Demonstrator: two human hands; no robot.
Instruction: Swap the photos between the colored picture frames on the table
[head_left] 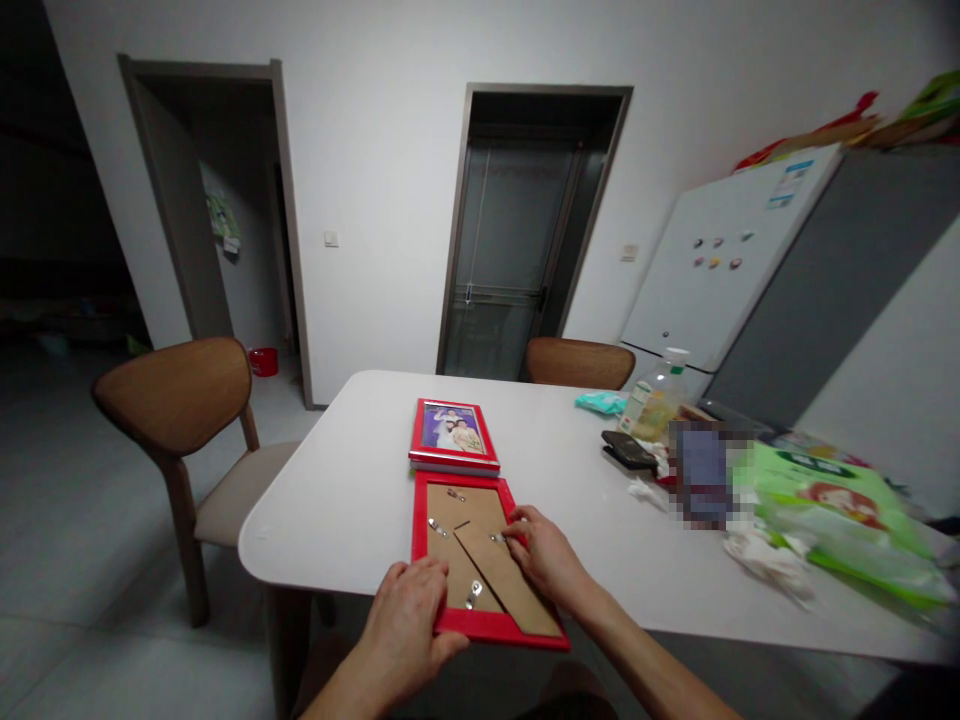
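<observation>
A red picture frame (491, 627) lies face down at the table's front edge, its brown backing board (480, 530) showing. Metal clips sit around the board, one of them a silver clip (473, 595) near the bottom. My left hand (409, 620) grips the frame's lower left side, fingers on the red border and thumb at the bottom edge. With its fingers bent together, my right hand (547, 555) touches the clip on the right side of the board. Just beyond, a framed photo (452, 430) with a red border lies face up.
On the white table (337, 480), a bottle (656, 400), a black object (628, 450), crumpled tissues (772, 565) and a green package (832, 500) lie to the right. Wooden chairs stand at the left (180, 400) and far side (581, 362).
</observation>
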